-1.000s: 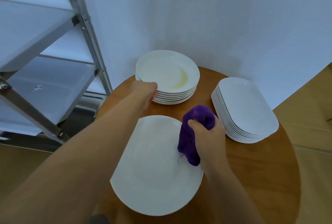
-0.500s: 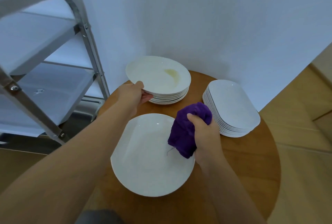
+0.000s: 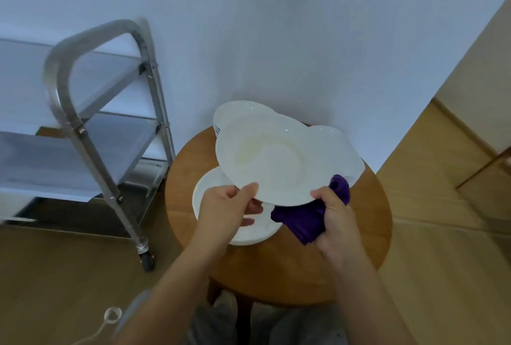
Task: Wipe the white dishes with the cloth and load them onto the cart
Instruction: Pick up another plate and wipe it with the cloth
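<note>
My left hand (image 3: 225, 208) grips the near rim of a round white plate (image 3: 272, 158) with a yellowish smear, held tilted above the round wooden table (image 3: 290, 267). My right hand (image 3: 336, 216) holds a bunched purple cloth (image 3: 307, 214) under the plate's right near edge. Below lies a large white oval dish (image 3: 213, 192) on the table. Behind the lifted plate, the stack of round plates (image 3: 229, 114) shows partly. The stack of oblong white dishes (image 3: 341, 151) is mostly hidden at the right.
A steel cart (image 3: 91, 134) with flat shelves and a castor (image 3: 146, 260) stands left of the table, against the pale wall. Wooden panelling (image 3: 456, 151) rises at the right. A white cord (image 3: 110, 317) lies on the floor near my legs.
My left hand has lifted the top smeared plate off the round stack and brought it toward me over the oval dish. My right hand with the cloth now sits under its edge. The view pulled back.
</note>
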Demonstrator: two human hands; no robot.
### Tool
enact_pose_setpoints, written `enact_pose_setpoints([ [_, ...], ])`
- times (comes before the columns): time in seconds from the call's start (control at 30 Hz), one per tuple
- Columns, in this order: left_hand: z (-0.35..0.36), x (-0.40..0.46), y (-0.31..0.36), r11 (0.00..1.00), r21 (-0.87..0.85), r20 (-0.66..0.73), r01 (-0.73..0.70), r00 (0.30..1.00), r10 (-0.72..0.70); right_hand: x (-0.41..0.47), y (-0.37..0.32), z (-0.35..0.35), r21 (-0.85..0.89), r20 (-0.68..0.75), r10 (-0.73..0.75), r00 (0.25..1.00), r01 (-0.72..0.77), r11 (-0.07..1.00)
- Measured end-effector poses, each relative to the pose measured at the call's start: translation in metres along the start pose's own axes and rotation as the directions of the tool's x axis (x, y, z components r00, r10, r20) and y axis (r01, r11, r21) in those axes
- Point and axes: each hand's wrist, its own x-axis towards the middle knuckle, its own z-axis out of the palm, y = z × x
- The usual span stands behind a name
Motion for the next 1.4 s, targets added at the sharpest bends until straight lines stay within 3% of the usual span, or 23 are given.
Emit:
enact_pose_setpoints([
  [0.07,-0.008,-0.024,-0.009,0.984,0.18,0.004,-0.009,1.0,0.008,-0.016,-0.003,-0.019,-0.038,-0.011,-0.015,1.0,0.015,0.999],
  [0.1,-0.015,-0.032,-0.013,0.989,0.139,0.009,0.05,0.999,-0.052,-0.025,-0.005,-0.029,-0.064,-0.006,-0.014,1.0,0.014,0.998],
  [0.17,-0.028,-0.043,-0.014,0.94,-0.166,0.178,0.298,0.947,-0.269,-0.041,-0.009,-0.046,-0.112,0.015,0.016,1.0,-0.014,0.994],
  [0.27,-0.038,-0.058,-0.014,0.717,-0.521,0.437,0.464,0.866,-0.242,-0.064,-0.007,-0.065,-0.146,0.057,0.072,0.996,-0.063,0.987],
  [0.33,-0.033,-0.065,-0.014,0.61,-0.642,0.392,0.464,0.883,-0.259,-0.077,0.0,-0.07,-0.177,0.063,0.097,0.993,-0.084,0.981],
  [0.43,-0.024,-0.077,-0.021,0.585,-0.707,0.267,0.398,0.916,-0.301,-0.088,0.007,-0.075,-0.212,0.053,0.069,0.996,-0.057,0.976],
  [0.57,-0.015,-0.085,-0.035,0.579,-0.747,0.22,0.327,0.943,-0.249,-0.095,0.007,-0.072,-0.215,0.053,-0.204,0.978,0.21,0.954],
  [0.63,-0.011,-0.086,-0.038,0.615,-0.736,0.165,0.283,0.956,-0.242,-0.102,0.004,-0.068,-0.391,0.192,-0.362,0.912,0.41,0.824],
  [0.67,-0.009,-0.087,-0.038,0.634,-0.725,0.144,0.269,0.96,-0.242,-0.107,0.002,-0.065,-0.507,0.318,-0.355,0.879,0.474,0.72],
  [0.73,-0.005,-0.088,-0.038,0.628,-0.731,0.151,0.267,0.961,-0.233,-0.114,-0.002,-0.057,-0.755,0.524,-0.122,0.843,0.526,0.392],
  [0.8,-0.002,-0.088,-0.04,0.634,-0.728,0.182,0.262,0.965,-0.19,-0.113,0.001,-0.052,-0.859,0.511,0.089,0.855,0.505,0.08],
  [0.83,-0.001,-0.089,-0.041,0.642,-0.724,0.185,0.254,0.967,-0.175,-0.111,0.005,-0.05,-0.894,0.446,0.116,0.887,0.447,0.016],
  [0.93,0.003,-0.093,-0.046,0.638,-0.726,0.186,0.258,0.966,-0.178,-0.098,0.027,-0.041,-0.953,0.302,-0.072,0.951,0.297,-0.062],
  [1.0,0.007,-0.098,-0.048,0.635,-0.723,0.212,0.271,0.962,-0.17,-0.089,0.045,-0.034,-0.96,0.264,-0.199,0.944,0.236,-0.152],
  [1.1,0.013,-0.102,-0.051,0.677,-0.689,0.203,0.259,0.966,-0.164,-0.075,0.058,-0.027,-0.962,0.26,-0.303,0.917,0.217,-0.168],
  [1.27,0.008,-0.099,-0.051,0.718,-0.651,0.193,0.246,0.969,-0.156,-0.059,0.063,-0.01,-0.889,0.453,-0.202,0.868,0.425,-0.169],
  [1.33,0.005,-0.096,-0.051,0.733,-0.629,0.213,0.258,0.964,-0.156,-0.064,0.073,-0.003,-0.808,0.58,-0.163,0.798,0.539,-0.236],
  [1.4,-0.002,-0.091,-0.053,0.722,-0.641,0.218,0.26,0.964,-0.154,-0.075,0.083,0.001,-0.72,0.691,-0.114,0.713,0.667,-0.191],
])
